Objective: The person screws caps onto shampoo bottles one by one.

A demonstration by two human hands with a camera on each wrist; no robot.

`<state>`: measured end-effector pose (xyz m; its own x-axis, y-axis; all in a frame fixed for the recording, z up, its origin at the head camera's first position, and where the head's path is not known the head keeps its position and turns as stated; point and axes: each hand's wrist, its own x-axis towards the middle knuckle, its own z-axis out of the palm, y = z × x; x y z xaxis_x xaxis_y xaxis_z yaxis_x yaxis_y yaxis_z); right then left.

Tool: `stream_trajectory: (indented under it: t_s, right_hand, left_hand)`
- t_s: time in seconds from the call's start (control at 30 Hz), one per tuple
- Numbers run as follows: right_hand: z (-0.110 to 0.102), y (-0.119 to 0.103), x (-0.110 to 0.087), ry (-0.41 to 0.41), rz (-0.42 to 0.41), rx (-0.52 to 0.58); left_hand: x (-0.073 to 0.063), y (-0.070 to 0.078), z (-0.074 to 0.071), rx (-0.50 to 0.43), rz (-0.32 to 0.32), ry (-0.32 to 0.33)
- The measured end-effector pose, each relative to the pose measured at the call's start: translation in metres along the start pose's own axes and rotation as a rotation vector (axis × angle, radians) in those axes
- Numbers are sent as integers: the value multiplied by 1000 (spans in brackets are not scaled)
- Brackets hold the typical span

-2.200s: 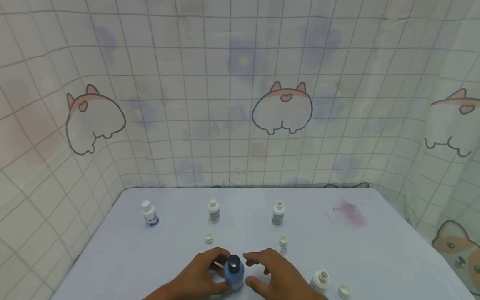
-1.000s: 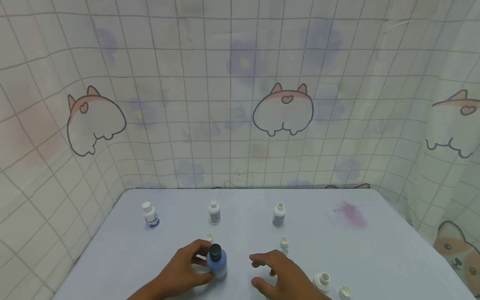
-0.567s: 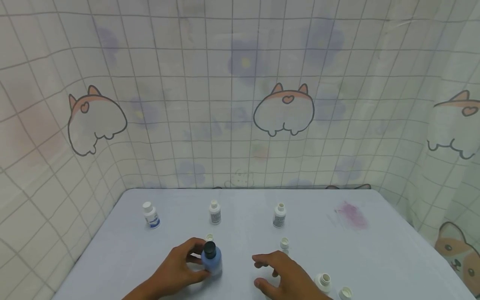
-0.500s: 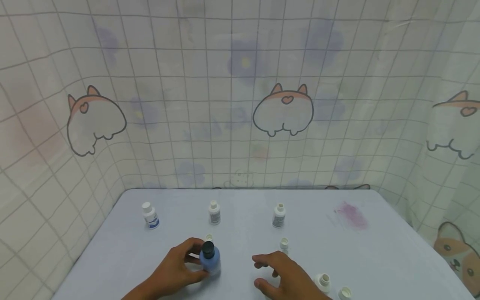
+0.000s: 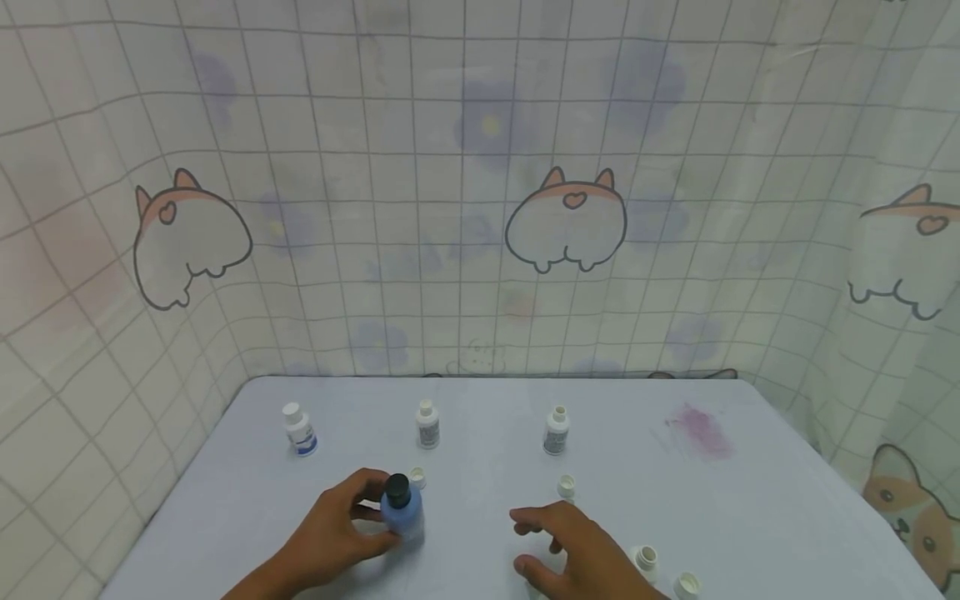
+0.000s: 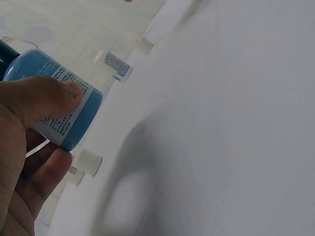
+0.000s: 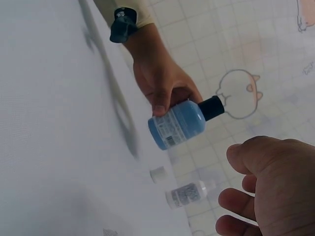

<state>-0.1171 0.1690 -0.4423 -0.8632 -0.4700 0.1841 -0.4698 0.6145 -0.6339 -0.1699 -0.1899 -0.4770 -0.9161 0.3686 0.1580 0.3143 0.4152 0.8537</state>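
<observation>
My left hand (image 5: 337, 529) grips a blue bottle (image 5: 405, 515) with a black cap, thumb on one side and fingers on the other. The left wrist view shows the thumb across the printed label of the blue bottle (image 6: 86, 118). Seen from the right wrist, the blue bottle (image 7: 179, 125) is tilted, and the left hand's shadow falls on the table apart from it. My right hand (image 5: 573, 554) hovers to the right with fingers loosely bent, holding nothing. Beside it stands an uncapped white bottle (image 5: 646, 560), partly hidden, with a white cap (image 5: 686, 585) nearby.
Farther back on the white table (image 5: 480, 467) stand a capped white bottle (image 5: 300, 431), a middle white bottle (image 5: 428, 427) and an uncapped one (image 5: 556, 432). Loose white caps (image 5: 417, 477) lie in front of the latter two. A pink stain (image 5: 701, 431) marks the back right.
My left hand has carried the blue bottle leftward and slightly away from the body, widening the gap to the right hand. The right hand has drifted slightly right, still loosely bent.
</observation>
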Motion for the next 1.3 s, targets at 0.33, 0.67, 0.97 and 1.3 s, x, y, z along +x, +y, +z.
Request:
stream_trajectory:
  t_s: [0.33,0.67,0.97,1.3]
  right_hand:
    - [-3,-2,-3,-13,36,14]
    - [-2,1,-3,1,30,5]
    - [-3,1,-3,-8,36,16]
    - [-3,-1,-3,-14,43,36]
  left_hand:
    - [-3,-6,-8,6,28,45]
    - [-5,-5,-13,11,-36,64]
    - [-5,-10,-17,17,-49,97]
    - [-8,-15,-22,14,-17,109]
